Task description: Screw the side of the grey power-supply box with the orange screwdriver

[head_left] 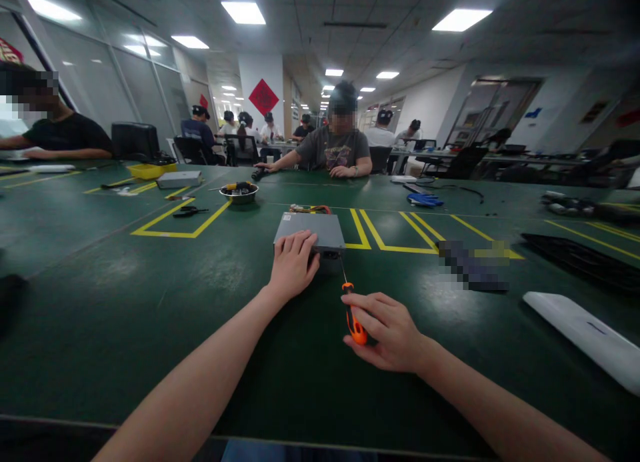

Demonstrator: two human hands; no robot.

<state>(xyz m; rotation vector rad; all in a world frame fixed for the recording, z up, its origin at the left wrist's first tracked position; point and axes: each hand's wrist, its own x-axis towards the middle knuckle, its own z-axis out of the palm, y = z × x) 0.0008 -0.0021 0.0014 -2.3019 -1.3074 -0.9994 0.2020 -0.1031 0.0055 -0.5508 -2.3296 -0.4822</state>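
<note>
A grey metal power supply unit (320, 227) lies flat on the green table, its front face with a socket turned towards me. My left hand (294, 265) holds it at the near left corner, fingers over the top and thumb against the front. In my right hand (383, 325) is a screwdriver (356, 322) with an orange and black handle, gripped between thumb and fingers. Its thin shaft points up at the unit's front right corner; I cannot tell whether the tip touches a screw. Coloured wires (310, 209) come out behind the unit.
A metal bowl (240, 194) of tools stands at the back left, near a yellow tray (153, 171). To the right lie a white cover (585, 332), a black panel (583, 259) and blue cables (425, 200). A person (340, 139) sits opposite, one hand on a dark object.
</note>
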